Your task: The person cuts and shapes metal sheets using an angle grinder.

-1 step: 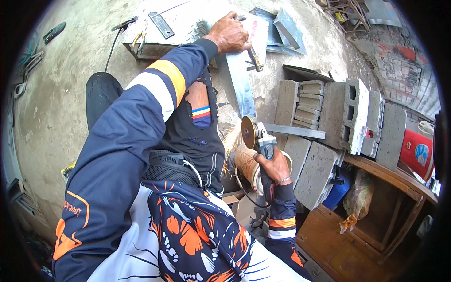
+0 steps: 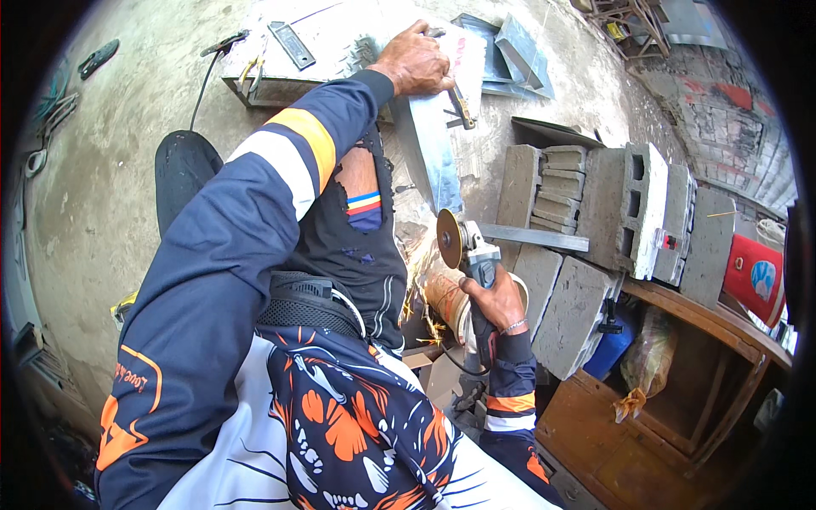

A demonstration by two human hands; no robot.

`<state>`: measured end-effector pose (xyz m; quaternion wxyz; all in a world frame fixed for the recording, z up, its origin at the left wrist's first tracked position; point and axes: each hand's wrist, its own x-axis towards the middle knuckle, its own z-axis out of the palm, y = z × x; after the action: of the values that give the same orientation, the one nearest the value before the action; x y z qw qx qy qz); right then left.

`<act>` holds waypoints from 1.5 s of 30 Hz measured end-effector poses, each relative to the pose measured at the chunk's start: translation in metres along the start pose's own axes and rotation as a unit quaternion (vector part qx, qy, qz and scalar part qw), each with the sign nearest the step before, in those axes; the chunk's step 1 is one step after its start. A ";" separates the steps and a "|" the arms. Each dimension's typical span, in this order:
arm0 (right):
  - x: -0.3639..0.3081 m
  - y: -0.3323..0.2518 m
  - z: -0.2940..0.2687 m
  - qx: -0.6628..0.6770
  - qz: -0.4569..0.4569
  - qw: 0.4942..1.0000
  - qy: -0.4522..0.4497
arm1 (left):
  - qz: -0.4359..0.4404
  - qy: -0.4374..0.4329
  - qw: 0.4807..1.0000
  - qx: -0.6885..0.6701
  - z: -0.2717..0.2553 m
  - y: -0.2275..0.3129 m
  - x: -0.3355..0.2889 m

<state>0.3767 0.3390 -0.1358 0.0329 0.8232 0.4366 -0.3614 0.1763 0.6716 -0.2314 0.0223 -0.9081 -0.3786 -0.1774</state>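
Observation:
My right hand is wrapped around an angle grinder. The grinder's round, yellowish disc stands at the near end of a galvanized metal channel, and sparks fly below and left of it. My left hand is closed over the channel's far end at the edge of the white worktable. Its fingertips are partly hidden. Beside that hand, pliers or a clamp lie against the channel. A flat metal bar extends right from behind the grinder head.
Concrete blocks are stacked on the right, above a wooden cabinet. Bent sheet-metal pieces lie beyond the worktable. A whitish bucket and the grinder's cord are close below the disc. A red container stands far right.
Sparks are brighter and spread farther down past the bucket. Both hands, the grinder and the channel stay in the same place.

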 end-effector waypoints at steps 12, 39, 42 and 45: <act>-0.001 -0.009 -0.003 -0.017 -0.027 0.999 0.036 | 0.004 0.005 1.000 0.003 0.002 0.003 -0.002; 0.004 -0.009 -0.004 -0.024 -0.019 0.999 0.017 | 0.005 -0.002 1.000 0.006 0.000 0.006 -0.004; 0.005 -0.007 -0.003 -0.010 -0.031 0.999 0.021 | 0.005 -0.002 1.000 0.005 0.000 0.005 -0.003; 0.005 -0.011 -0.005 -0.008 -0.019 1.000 0.009 | 0.011 0.001 1.000 -0.009 0.000 0.005 -0.005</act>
<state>0.3731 0.3508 -0.1320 0.0290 0.8175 0.4554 -0.3512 0.1765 0.6649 -0.2325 0.0167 -0.9122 -0.3671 -0.1812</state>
